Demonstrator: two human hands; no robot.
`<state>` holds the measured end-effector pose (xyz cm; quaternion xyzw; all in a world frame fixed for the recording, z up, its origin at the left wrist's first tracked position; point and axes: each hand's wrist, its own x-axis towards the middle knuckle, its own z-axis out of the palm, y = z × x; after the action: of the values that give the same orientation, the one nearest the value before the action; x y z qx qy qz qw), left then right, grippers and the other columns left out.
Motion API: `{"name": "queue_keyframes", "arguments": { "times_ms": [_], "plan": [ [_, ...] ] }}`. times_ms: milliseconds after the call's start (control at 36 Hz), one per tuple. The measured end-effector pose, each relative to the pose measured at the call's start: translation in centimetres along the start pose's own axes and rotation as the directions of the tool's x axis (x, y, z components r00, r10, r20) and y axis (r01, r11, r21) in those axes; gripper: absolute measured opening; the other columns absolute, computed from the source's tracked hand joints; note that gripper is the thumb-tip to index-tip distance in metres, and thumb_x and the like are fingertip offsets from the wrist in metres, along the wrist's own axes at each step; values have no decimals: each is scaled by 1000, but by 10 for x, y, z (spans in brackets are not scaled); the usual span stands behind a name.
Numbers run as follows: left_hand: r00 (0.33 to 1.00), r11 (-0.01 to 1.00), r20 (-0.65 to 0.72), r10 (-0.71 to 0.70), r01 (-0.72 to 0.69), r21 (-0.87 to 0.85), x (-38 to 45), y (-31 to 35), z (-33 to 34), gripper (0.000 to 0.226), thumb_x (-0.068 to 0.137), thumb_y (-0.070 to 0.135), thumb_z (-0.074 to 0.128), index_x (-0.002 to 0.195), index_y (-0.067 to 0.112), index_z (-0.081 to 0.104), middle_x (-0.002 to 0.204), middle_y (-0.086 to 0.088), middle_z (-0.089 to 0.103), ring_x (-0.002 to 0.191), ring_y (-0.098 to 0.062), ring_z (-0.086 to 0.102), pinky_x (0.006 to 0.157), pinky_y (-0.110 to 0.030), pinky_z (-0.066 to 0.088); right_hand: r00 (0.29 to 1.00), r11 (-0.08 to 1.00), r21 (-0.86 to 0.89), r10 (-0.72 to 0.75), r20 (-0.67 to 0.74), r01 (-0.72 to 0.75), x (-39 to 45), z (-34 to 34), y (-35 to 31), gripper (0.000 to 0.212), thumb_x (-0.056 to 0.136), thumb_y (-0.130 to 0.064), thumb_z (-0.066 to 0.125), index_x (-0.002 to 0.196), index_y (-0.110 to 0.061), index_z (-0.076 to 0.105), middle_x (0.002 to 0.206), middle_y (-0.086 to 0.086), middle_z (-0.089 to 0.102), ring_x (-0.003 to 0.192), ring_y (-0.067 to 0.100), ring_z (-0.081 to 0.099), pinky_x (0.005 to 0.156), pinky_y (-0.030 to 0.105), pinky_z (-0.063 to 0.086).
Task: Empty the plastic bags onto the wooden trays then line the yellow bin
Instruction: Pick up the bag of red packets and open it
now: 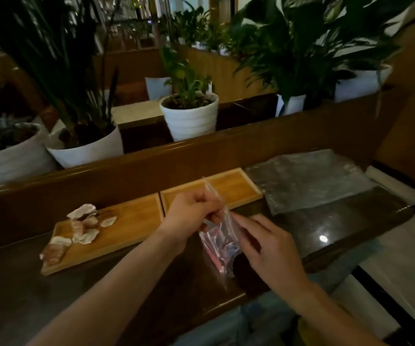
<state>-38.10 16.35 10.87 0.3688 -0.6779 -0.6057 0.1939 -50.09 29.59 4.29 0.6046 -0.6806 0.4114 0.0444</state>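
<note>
On the counter (14,290), my left tray (126,226) already carries shells (84,228). My left hand (191,216) pinches the plastic bag (220,245), still full; my right hand (271,248) touches it, fingers loose. The right tray (228,187) stays bare. No yellow bin in sight; lining remains, I judge.

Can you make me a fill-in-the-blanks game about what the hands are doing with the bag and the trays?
1. The left hand pinches the top of a small clear plastic ____.
2. The pale shell pieces lie on the ____ wooden tray.
3. The right wooden tray holds ____.
4. The plants behind the ledge grow in ____ pots.

Missing words: bag; left; nothing; white
</note>
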Motion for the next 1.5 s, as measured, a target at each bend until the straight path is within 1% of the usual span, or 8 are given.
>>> {"name": "queue_keyframes", "arguments": {
  "times_ms": [194,306,444,583,806,944,1167,1500],
  "plan": [
    [1000,997,10,11,-12,73,10,7,26,14,87,25,70,82,13,68,67,3,62,56,-3,56,48,-16,44,955,861,422,213,207,-283,8,-38,10,52,77,-55,69,124,-36,59,105,-24,60,91,4,63,72,18,54],
    [998,997,56,19,-24,78,11,6,35,18,88,26,69,89,7,68,67,2,62,56,-6,54,49,-18,43,920,843,388,281,272,-372,27,-48,12,43,75,-62,65,111,-40,62,97,-28,64,86,-3,64,67,13,51],
    [995,999,102,22,-26,32,11,0,44,13,88,24,69,83,13,68,64,4,66,55,-6,59,48,-17,45,881,837,327,331,337,-440,39,-48,13,24,75,-40,78,96,-35,68,88,-20,69,81,-2,66,66,16,53],
    [993,999,110,50,-50,-8,14,-9,44,15,86,24,70,83,10,69,79,-10,72,68,-19,65,58,-22,55,805,661,475,382,453,-581,39,-50,18,19,84,-11,72,99,-22,73,91,-6,77,84,6,73,69,23,58],
    [985,992,144,92,-103,69,28,-18,40,16,87,28,68,85,12,69,75,-3,70,62,-6,64,55,-13,49,728,493,535,493,477,-685,41,-46,27,10,86,-15,68,91,-10,76,86,7,77,80,19,74,67,28,56],
    [968,976,225,110,-148,160,34,-15,36,12,92,24,63,87,14,67,73,2,68,61,-2,62,57,-14,51,754,567,498,520,402,-656,43,-40,30,7,86,-13,69,85,-8,74,81,7,76,76,19,74,68,30,58],
    [946,917,306,112,-216,334,44,-8,34,15,97,26,55,92,15,62,95,-14,70,86,-29,69,75,-41,58,784,687,384,493,377,-617,49,-35,36,13,87,-16,64,74,-16,68,74,2,70,71,20,69,63,39,55],
    [955,919,284,88,-188,347,51,-14,9,18,96,24,55,78,19,58,64,10,57,51,5,51,48,-12,39,754,683,325,620,217,-655,53,-53,61,12,89,-15,62,78,-10,63,65,1,58,60,11,54,56,23,45]
  ]
}}
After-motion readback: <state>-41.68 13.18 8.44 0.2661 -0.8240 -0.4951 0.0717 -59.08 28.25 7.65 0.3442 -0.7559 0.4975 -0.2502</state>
